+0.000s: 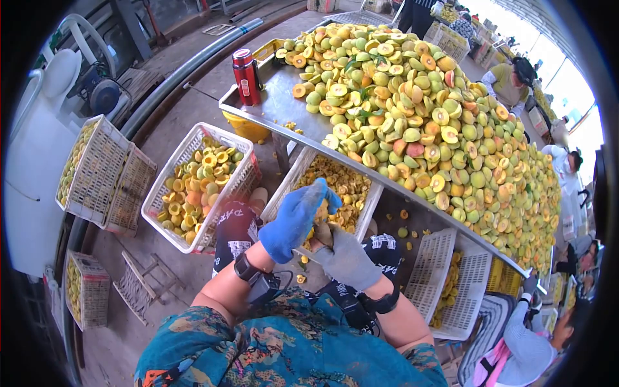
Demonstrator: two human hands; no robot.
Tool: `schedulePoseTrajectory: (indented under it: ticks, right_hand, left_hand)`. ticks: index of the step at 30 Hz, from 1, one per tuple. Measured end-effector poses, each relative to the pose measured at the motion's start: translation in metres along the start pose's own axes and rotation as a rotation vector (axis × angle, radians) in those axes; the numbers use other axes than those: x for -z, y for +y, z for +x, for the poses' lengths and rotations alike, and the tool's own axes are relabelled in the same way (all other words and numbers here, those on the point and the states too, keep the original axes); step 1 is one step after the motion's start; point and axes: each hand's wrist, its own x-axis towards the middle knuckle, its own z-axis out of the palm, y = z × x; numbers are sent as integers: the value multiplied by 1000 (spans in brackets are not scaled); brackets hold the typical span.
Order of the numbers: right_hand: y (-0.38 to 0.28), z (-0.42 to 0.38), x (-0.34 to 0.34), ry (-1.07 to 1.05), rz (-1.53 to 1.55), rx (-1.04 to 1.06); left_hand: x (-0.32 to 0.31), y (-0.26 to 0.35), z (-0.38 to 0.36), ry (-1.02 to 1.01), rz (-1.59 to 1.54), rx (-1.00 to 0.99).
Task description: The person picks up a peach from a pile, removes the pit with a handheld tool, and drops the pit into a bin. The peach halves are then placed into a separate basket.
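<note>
My left hand (293, 222), in a blue glove, is curled round a piece of yellow fruit (320, 211) that shows only in part. Close beside it, my right hand (350, 259), in a grey glove, is closed on a small tool (324, 235) whose shape is mostly hidden. Both hands meet over my lap, in front of a white crate (369, 205) of small yellow fruit pieces. Beyond that crate, a metal table (284, 119) bears a large heap of halved and whole green-yellow fruit (412, 109).
A white crate (151, 209) of fruit halves stands at the left, near stacked crates (103, 174) and a small stool (149, 284). On the table is a red flask (246, 77). White crates (469, 290) stand at the right, near a co-worker (525, 345).
</note>
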Motion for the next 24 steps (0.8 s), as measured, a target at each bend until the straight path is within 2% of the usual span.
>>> schedulePoseTrajectory:
  ticks: [1, 3, 5, 7, 8, 10, 11, 13, 14, 16, 18, 20, 22, 24]
  right_hand:
    - [1, -1, 2, 6, -176, 30]
    - [12, -1, 2, -19, -100, 32]
    - [15, -2, 6, -46, -28, 36]
    - [11, -3, 12, -309, 404, -311]
    - [8, -4, 12, -310, 407, -312]
    - [5, -6, 13, -351, 813, -431]
    - [7, -4, 15, -351, 815, -434]
    - [20, 2, 18, -496, 1035, -465]
    - [28, 4, 17, -497, 1039, -468]
    - [46, 10, 15, -504, 1228, -417]
    - [61, 13, 10, -481, 1244, -374]
    - [74, 16, 8, -297, 1184, -266]
    - [87, 22, 11, -290, 1233, -264]
    - [100, 26, 13, -250, 1339, -273]
  left_hand:
    - [3, -3, 3, -1, 1, 2]
    - [10, -7, 7, -217, 30, -26]
    - [14, -2, 11, -281, 89, -3]
    - [14, -3, 10, -343, 150, 20]
    - [11, -7, 10, -290, 42, 2]
    - [4, -14, 9, -239, -67, -12]
    - [0, -18, 9, -188, -277, 61]
    - [-6, -29, 16, -146, -692, 189]
    - [-9, -34, 18, -143, -692, 194]
    - [-14, -36, 24, 103, -719, 335]
    - [9, -54, 29, 53, -636, 298]
    - [33, -55, 33, 165, 181, -98]
    - [74, -30, 33, 351, 1026, -177]
    - [110, -13, 33, 468, 1724, 88]
